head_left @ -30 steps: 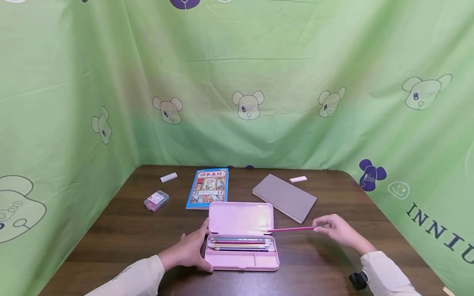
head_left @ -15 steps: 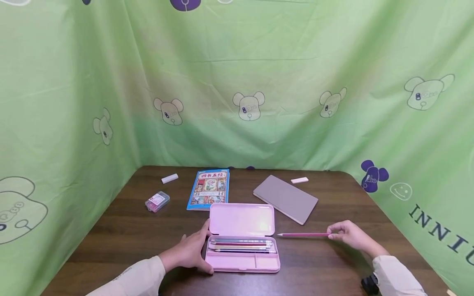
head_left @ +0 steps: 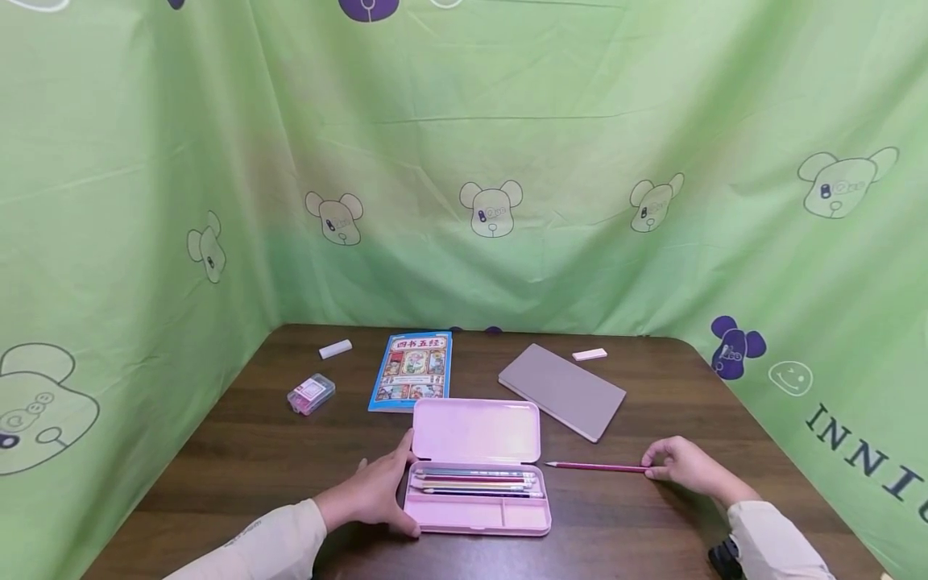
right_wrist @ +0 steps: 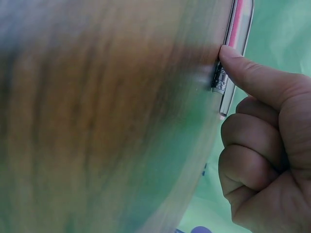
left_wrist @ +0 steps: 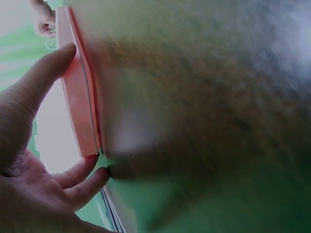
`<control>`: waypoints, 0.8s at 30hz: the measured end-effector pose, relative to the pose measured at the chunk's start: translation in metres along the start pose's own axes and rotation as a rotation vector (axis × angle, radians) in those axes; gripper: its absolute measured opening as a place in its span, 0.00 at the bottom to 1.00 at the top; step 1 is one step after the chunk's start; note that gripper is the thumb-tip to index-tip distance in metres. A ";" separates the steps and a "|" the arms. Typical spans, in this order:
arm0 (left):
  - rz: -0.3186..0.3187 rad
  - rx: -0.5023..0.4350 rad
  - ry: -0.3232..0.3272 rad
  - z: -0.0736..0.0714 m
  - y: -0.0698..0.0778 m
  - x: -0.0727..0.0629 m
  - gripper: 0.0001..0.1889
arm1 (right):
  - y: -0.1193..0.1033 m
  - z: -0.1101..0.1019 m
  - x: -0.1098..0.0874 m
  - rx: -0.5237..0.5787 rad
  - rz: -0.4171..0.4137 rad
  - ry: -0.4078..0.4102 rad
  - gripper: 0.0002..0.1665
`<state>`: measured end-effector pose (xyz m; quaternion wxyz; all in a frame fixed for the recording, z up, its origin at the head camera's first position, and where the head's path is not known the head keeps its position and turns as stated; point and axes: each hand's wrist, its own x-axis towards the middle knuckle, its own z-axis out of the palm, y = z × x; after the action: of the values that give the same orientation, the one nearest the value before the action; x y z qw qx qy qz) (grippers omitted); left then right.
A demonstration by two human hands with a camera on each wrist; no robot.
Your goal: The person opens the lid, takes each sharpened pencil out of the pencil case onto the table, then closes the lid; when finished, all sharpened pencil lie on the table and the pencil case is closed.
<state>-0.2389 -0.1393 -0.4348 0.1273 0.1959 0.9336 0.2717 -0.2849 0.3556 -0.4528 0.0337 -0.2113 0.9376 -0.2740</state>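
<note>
Red pencil [head_left: 598,466]: pinched near the eraser end by the right grip [head_left: 685,467], pointing left toward the pink pencil case [head_left: 453,509]; low along the counter [head_left: 602,524], contact underneath hard to tell.
Right grip: pressed together on the red pencil, thumb in front, opposing fingertip hidden in the right wrist view.
Left grip [head_left: 373,487]: spanning the left end of the pink pencil case, thumb against the near edge, fingers round toward the far corner; apparently steadying.
Pink pencil case: between the two grips, lid [head_left: 476,431] tipped back on the far side; several pencils [head_left: 474,482] side by side in the long far compartment.
Pencil step: judged as handling one pencil outside the case; set-down or pick-up, impossible to say from this moment.
Next pencil move: likely calls for a gentle release if resting flat, or a level lift if not; left, a light, steady hold.
Counter: dark, wood-grained; beyond the left grip, a blue-edged booklet [head_left: 413,370], a small clear box [head_left: 311,394] and a white block [head_left: 336,349]; beyond and left of the right grip, a grey-mauve notebook [head_left: 561,392] and a pale pink block [head_left: 590,354].
Room: hung with green cloth [head_left: 406,105] behind and at both sides, printed with cartoon heads.
</note>
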 end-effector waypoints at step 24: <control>0.001 -0.010 -0.008 -0.002 0.000 0.000 0.70 | -0.030 0.002 0.015 0.160 0.049 0.071 0.26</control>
<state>-0.2395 -0.1400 -0.4336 0.1316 0.1970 0.9316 0.2756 -0.2869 0.3258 -0.4375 0.0239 -0.1753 0.9182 -0.3545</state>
